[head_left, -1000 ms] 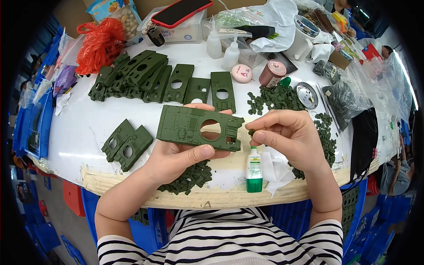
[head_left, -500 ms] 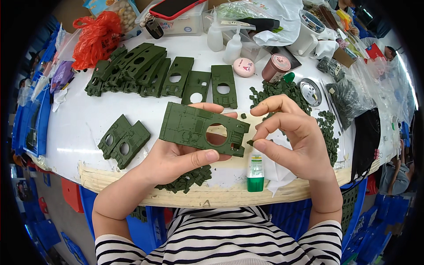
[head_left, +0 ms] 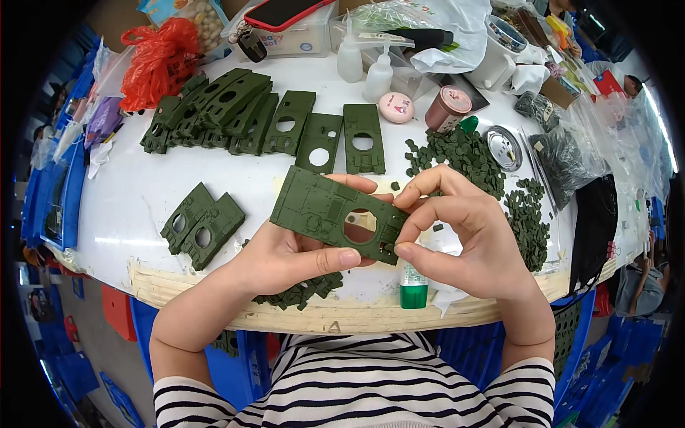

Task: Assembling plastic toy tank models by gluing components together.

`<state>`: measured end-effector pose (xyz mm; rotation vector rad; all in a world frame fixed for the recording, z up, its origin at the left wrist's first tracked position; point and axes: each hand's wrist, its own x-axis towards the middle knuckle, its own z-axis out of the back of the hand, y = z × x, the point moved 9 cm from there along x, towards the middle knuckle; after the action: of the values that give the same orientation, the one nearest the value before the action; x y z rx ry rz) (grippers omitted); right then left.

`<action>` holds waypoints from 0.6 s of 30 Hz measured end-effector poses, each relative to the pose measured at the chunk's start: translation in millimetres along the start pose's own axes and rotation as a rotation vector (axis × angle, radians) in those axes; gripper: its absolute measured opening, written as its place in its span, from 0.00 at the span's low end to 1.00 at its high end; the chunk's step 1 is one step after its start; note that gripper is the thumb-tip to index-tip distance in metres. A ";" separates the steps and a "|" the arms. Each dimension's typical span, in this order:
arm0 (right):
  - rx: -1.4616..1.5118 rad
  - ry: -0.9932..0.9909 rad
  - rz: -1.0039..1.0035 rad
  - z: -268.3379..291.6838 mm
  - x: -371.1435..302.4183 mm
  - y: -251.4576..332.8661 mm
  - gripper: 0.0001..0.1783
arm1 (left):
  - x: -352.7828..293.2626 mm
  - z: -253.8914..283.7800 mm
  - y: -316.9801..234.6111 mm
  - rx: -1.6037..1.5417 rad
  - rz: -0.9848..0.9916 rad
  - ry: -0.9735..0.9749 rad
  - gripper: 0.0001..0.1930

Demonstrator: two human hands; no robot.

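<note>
My left hand (head_left: 296,257) holds a dark green plastic model tank hull (head_left: 321,207) tilted above the table, thumb on its near edge and fingers beneath. A round hole goes through the hull. My right hand (head_left: 467,246) is closed in a pinch at the hull's right end; the small green plastic part between its thumb and index finger is mostly hidden by the fingertips. Just below stands a white bottle with a green cap (head_left: 414,294), partly covered by the right hand. Two more hulls (head_left: 203,228) lie to the left.
Several hulls (head_left: 221,114) are stacked at the back left, others lying beside them. Small green parts heap at the back right (head_left: 460,157), at the right (head_left: 528,221) and near the front edge (head_left: 303,289). Squeeze bottles (head_left: 378,77), a brown jar (head_left: 447,108) and a metal lid (head_left: 503,148) stand behind.
My right hand has brought the small part leftward and down against the hull's right end. The hull has turned slightly clockwise and shifted right in my left hand.
</note>
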<state>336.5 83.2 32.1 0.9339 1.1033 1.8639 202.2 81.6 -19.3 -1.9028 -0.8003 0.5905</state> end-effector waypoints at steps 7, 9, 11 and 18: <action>-0.007 0.006 0.029 0.0 -1.5 6.9 0.05 | -0.9 -4.2 -3.9 -0.002 -0.004 -0.010 0.34; 0.002 0.001 0.034 -0.1 -1.3 7.5 0.04 | -1.2 -5.5 -4.7 -0.008 -0.013 0.008 0.33; -0.006 0.003 0.042 0.1 -0.9 10.5 0.04 | -0.8 -6.7 -4.8 -0.028 -0.017 0.011 0.33; -0.028 0.006 0.058 -1.4 -1.5 13.9 0.04 | -1.9 -8.2 -6.5 0.032 -0.036 0.000 0.33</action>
<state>332.5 76.7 43.9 0.9538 1.0606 1.9249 204.7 77.6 -9.8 -1.8557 -0.8192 0.5778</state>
